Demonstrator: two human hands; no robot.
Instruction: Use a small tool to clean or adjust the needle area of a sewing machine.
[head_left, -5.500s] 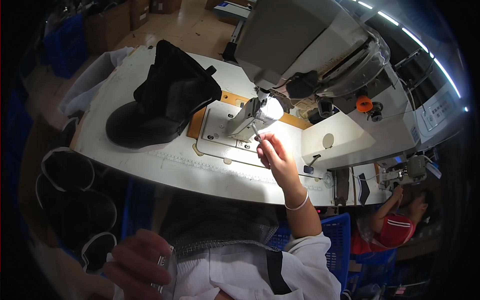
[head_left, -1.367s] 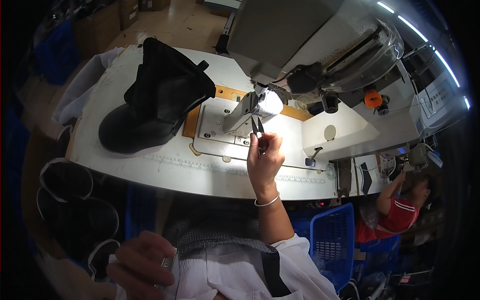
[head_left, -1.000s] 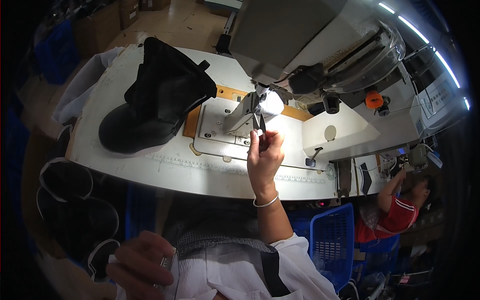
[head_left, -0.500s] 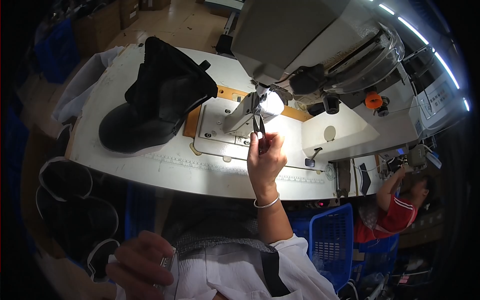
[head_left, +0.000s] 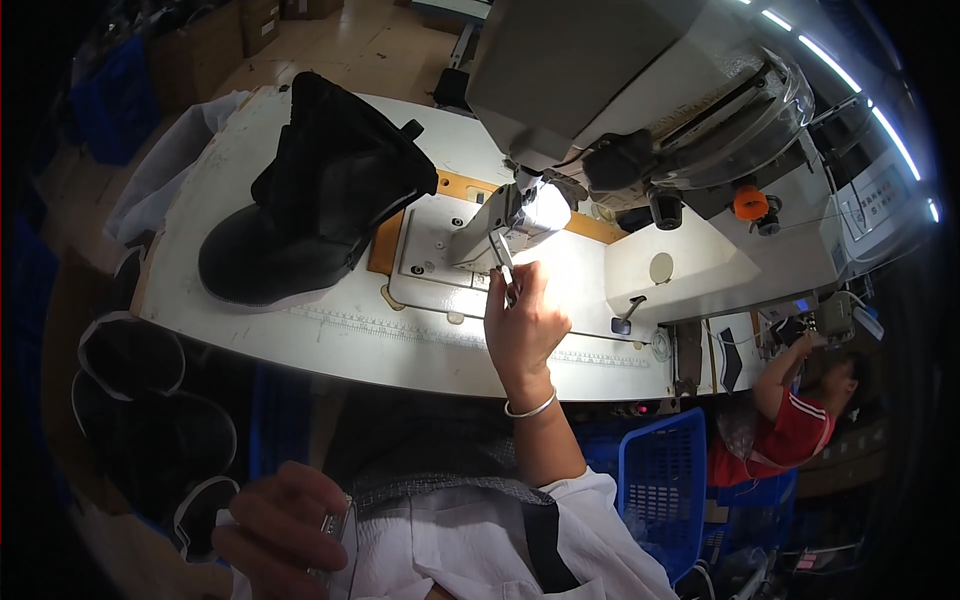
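My right hand (head_left: 530,325), a bracelet on its wrist, grips a small pair of thread snips (head_left: 503,255) between thumb and fingers. Their blades point up beside the post of the sewing machine (head_left: 482,235), just under the lit needle area. Low on the left, in front of my white shirt, my left hand (head_left: 280,530) has its fingers curled at a clear-edged object (head_left: 345,545) whose kind I cannot make out. To the left of the machine post lies a black boot upper (head_left: 290,220) on the white table (head_left: 400,355).
The machine's head (head_left: 570,75) overhangs the table's far side, its arm on the right. Black pieces with white edges (head_left: 155,430) hang left below the table. A blue basket (head_left: 662,480) stands at right, near a person in a red shirt (head_left: 780,430).
The snips have tilted left and their blades have drawn together and lowered. My right hand has shifted slightly left. The boot upper and my left hand stay put.
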